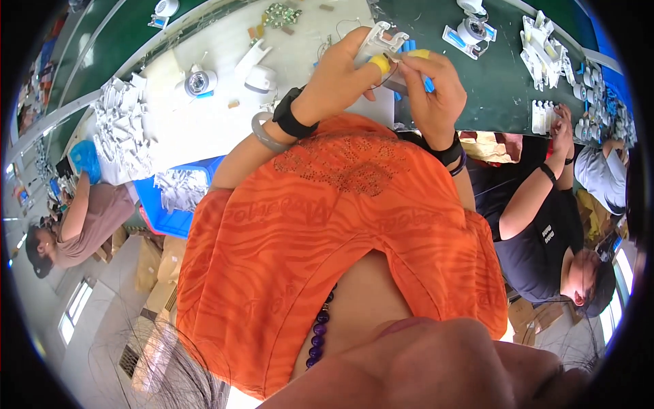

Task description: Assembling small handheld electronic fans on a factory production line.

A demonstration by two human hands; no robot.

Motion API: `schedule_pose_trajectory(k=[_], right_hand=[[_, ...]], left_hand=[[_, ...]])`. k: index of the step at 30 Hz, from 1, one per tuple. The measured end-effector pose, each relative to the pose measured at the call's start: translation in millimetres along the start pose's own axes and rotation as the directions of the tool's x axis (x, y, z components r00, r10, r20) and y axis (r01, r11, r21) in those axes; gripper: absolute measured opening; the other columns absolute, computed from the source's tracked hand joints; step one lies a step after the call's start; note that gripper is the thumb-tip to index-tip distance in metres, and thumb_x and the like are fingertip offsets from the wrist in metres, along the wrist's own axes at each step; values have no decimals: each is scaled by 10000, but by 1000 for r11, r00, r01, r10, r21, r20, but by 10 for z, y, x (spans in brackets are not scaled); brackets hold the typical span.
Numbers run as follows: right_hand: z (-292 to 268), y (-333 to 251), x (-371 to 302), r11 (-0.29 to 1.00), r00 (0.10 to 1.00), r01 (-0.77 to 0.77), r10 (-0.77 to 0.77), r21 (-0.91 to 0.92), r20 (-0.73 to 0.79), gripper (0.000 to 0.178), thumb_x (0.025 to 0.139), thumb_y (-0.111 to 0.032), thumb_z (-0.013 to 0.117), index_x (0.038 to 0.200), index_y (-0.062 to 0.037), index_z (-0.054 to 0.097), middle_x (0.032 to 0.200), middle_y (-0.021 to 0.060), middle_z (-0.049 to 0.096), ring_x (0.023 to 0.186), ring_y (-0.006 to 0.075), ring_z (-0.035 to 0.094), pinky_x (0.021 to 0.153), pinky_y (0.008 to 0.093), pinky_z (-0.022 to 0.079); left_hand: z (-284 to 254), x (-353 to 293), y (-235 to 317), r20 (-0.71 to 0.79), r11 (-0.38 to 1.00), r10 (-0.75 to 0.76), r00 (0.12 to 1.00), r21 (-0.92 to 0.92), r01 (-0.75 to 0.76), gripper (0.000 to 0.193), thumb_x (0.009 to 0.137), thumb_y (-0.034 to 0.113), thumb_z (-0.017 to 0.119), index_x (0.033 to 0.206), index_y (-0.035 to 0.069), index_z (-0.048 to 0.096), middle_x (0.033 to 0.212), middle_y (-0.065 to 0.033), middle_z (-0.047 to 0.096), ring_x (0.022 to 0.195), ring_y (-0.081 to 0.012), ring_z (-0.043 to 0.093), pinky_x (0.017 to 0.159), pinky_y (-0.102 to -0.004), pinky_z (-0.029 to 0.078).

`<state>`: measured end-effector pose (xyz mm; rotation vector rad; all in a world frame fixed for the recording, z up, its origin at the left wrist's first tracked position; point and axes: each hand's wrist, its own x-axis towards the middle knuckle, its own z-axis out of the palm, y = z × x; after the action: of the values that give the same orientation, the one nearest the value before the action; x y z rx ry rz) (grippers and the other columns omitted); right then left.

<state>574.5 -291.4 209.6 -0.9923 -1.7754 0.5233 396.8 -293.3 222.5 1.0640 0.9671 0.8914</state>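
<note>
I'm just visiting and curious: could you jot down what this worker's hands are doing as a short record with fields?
Left hand: holds a white plastic bracket, yellow cap on one fingertip
Right hand: pinches a small blue part against the bracket
Wrists: grey bangle and black band on the left
Surface: green workbench with white plastic parts
Nearby: blue bin of white pieces; co-workers on both sides

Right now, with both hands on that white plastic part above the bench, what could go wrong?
1. The left hand holds the white plastic bracket in mid-air, not braced on the green mat; it may slip or drop.
2. The right hand works a small blue-handled tool close to the yellow-capped fingertips; a slip could jab them.
3. Loose white parts crowd the mat nearby.
</note>
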Motion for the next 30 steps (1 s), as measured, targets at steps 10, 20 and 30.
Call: schedule_pose_trajectory(k=[10,20,30], right_hand=[[75,70,-14,995,993,92,-95,-42,-69,216,737,11,759,930,-43,680,841,104,626,722,212,603,608,285,484],[80,118,-48,996,992,83,-86,-27,-91,224,740,5,756,943,-69,696,858,94,605,703,201,608,599,275,485],[108,136,-93,998,995,50,-54,-47,-89,220,740,0,751,941,-76,700,857,96,599,733,225,600,636,293,484]], left_hand=[[25,-51,-4,9,992,38,999,121,-39,400,889,45,496,1289,45,476,961,-31,573,767,-77,548,630,-248,534],[37,-34,-33,0,982,56,998,181,-55,388,892,50,488,1279,38,478,966,-33,582,752,-74,560,647,-253,539],[-11,-51,-98,22,969,81,996,231,-84,394,902,85,502,1291,29,471,951,-43,585,721,-83,546,604,-236,504]])
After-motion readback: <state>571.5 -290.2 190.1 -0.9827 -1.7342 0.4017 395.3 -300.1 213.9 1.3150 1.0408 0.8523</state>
